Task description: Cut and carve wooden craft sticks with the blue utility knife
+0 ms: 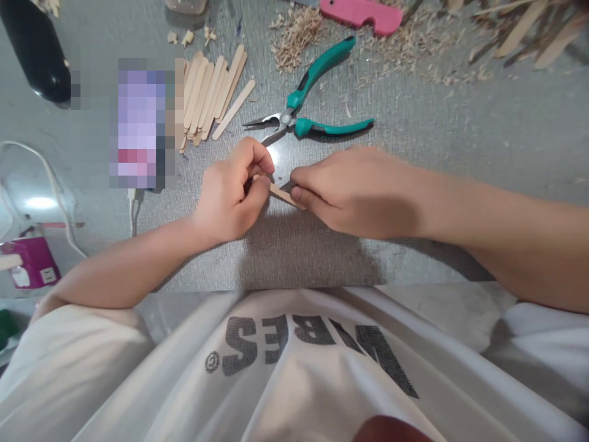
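Observation:
In the head view, my left hand [237,190] is closed, pinching a wooden craft stick [286,196] between thumb and fingers. The stick slants down to the right, its far end close to my right fingertips. My right hand [354,191] is closed on a thin dark blade [288,185], which lies against or just above the stick; contact is hard to tell. Most of the blade is hidden by the fingers. Just beyond both hands, needle-nose pliers [286,118] with green handles lie with jaws apart. A pile of craft sticks [202,92] sits behind my left hand.
A pink-handled tool [363,15] lies at the back beside wood shavings [299,37]. More wooden pieces [524,31] are at the back right. A blurred-out phone [140,126] with a white cable [133,212] rests left, near a black object [39,52] and a purple box [34,261].

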{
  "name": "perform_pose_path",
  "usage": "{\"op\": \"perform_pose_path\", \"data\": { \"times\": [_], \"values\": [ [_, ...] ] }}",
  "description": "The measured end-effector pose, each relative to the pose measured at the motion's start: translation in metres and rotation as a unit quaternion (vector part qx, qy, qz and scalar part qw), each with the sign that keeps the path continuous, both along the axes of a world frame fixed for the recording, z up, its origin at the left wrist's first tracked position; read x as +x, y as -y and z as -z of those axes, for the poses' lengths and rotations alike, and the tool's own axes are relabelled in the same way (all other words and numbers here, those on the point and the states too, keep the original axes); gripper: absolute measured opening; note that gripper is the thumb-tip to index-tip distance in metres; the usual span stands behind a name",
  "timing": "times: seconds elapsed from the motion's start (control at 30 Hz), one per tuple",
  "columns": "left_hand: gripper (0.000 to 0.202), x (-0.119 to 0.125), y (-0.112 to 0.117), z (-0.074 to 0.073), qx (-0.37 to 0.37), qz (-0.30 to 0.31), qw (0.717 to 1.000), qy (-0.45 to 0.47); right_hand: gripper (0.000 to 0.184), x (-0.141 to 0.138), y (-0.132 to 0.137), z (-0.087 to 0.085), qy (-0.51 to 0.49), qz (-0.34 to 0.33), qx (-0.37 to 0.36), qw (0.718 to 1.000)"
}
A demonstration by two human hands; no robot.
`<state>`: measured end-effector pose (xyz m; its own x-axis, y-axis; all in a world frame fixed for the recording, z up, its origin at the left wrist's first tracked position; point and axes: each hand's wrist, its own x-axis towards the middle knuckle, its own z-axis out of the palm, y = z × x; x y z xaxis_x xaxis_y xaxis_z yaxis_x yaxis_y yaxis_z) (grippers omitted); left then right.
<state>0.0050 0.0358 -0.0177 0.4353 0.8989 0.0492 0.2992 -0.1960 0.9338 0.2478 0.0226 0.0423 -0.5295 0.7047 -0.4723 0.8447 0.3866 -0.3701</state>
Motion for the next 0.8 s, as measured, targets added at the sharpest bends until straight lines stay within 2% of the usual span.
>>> {"op": "perform_pose_path", "data": {
  "times": [0.47, 0.67, 0.8],
  "values": [
    [0.006, 0.0, 0.001, -0.005, -0.018, 0.014, 1.0, 0.012, 0.049, -0.009, 0.0, -0.009, 0.047, -0.018, -0.015, 0.999],
    [0.018, -0.001, -0.002, -0.004, -0.04, 0.018, 0.999, 0.019, 0.046, -0.01, 0.001, -0.007, 0.051, -0.029, 0.003, 0.998],
    [0.028, -0.002, -0.002, 0.001, 0.003, 0.036, 0.999, 0.023, 0.039, -0.007, 0.005, -0.002, 0.031, -0.018, 0.028, 0.999]
  ]
}}
